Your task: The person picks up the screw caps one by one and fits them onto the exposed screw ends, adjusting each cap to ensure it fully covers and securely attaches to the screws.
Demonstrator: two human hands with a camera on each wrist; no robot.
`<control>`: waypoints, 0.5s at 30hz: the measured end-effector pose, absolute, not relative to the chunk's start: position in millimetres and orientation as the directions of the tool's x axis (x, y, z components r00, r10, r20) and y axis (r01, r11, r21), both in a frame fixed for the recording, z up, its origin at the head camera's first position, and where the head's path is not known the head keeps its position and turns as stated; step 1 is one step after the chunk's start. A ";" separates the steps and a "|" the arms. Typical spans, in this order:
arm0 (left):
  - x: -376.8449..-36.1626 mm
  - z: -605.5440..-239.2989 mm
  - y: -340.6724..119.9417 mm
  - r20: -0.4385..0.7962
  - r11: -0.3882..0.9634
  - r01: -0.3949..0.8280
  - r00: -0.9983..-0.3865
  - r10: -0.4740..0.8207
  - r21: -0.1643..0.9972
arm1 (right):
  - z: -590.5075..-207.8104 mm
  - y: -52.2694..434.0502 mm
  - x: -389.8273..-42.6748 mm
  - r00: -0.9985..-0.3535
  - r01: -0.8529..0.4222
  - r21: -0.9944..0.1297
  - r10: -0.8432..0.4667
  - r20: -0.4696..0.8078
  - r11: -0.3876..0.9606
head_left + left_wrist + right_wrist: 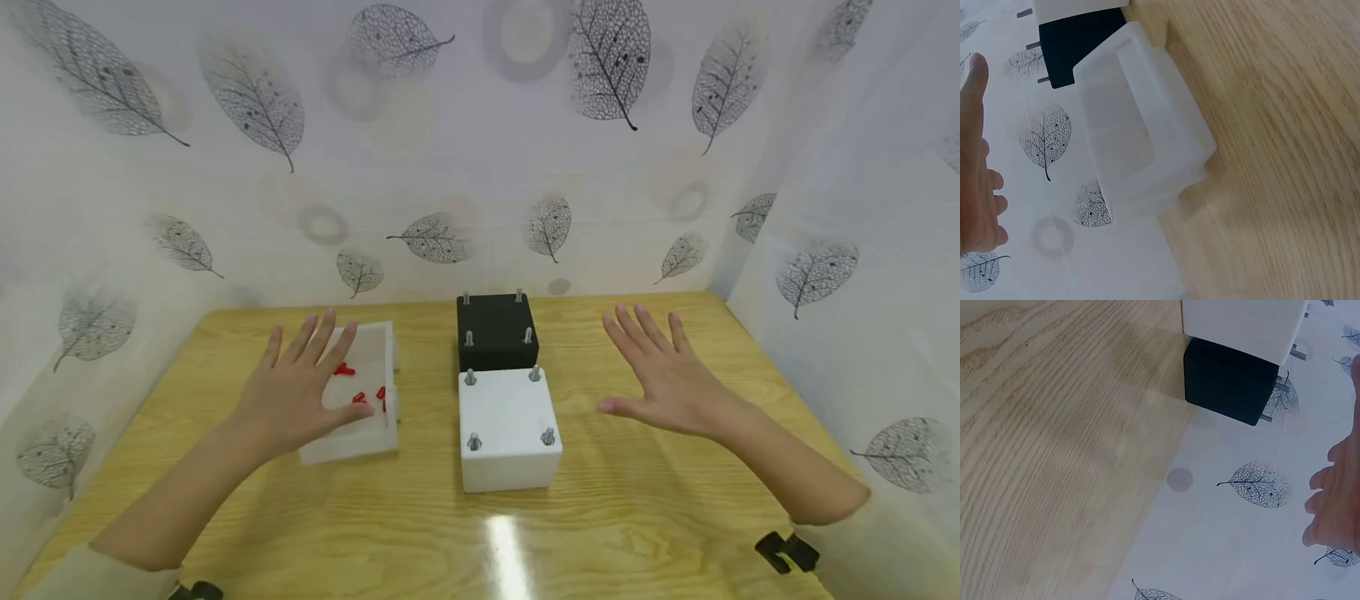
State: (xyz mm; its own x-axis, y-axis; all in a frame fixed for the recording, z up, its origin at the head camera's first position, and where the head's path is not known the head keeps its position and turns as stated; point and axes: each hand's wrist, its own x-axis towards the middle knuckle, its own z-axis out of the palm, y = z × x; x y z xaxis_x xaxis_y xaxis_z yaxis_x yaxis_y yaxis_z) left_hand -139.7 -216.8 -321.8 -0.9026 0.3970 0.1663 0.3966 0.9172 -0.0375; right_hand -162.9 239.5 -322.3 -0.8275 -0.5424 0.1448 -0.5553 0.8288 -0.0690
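Note:
Both hands hover open above a wooden table [420, 533], fingers spread and straight, holding nothing. My left hand [300, 387] is over a translucent white tray [372, 433] that holds several small red pieces [344, 369]. The tray [1141, 125] also shows in the left wrist view, beside my left hand [975, 169]. My right hand [663, 375] hangs to the right of a white block [508, 425] with metal studs at its top corners. Behind it, touching, stands a black block [497, 332] with similar studs. The right wrist view shows the black block [1229, 384], white block [1244, 322] and my right hand's fingers [1335, 506].
Leaf-patterned white walls [480, 150] close off the table at the back, left and right. Bare wood lies in front of the blocks and on both sides.

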 end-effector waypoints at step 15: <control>-149.9 -328.1 -222.9 0.098 0.920 0.392 -0.916 0.389 0.014 | -316.1 240.9 -170.3 -0.668 -0.744 -0.189 -0.722 0.181 0.641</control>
